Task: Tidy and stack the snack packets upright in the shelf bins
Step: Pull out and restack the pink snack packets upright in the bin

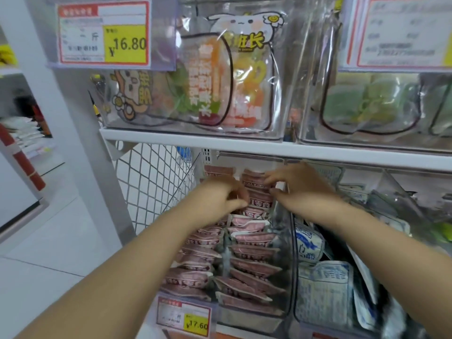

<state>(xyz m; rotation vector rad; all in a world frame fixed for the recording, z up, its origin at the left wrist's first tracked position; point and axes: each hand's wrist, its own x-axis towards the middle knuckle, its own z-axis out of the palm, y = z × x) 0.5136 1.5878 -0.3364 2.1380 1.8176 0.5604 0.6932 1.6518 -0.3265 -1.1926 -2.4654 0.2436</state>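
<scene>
Soft, pillow-shaped pink packets [252,238] with a matte printed film and crimped flat edges are sitting in a clear, hard-walled plastic bin [285,270] on the lower shelf, just beside a second clear bin of puffy blue-and-white packets [309,244]. The right hand [297,185] is reaching to the back of the pink rows, its fingers [267,177] lying over the top of a rear packet and the thumb closing in underneath, so the gap is narrowing to a pinch on that packet. The left hand [226,195] is curling its fingers tightly against the neighbouring packets; whether it is actually gripping one I cannot tell through the blur. The packets are standing on edge in two rows running front to back, each one lying with its long axis across the bin, left to right, and leaning so that they are overlapping like shingles. A glossy yellow-and-red price tag [186,316] is hanging on the bin's front.
</scene>
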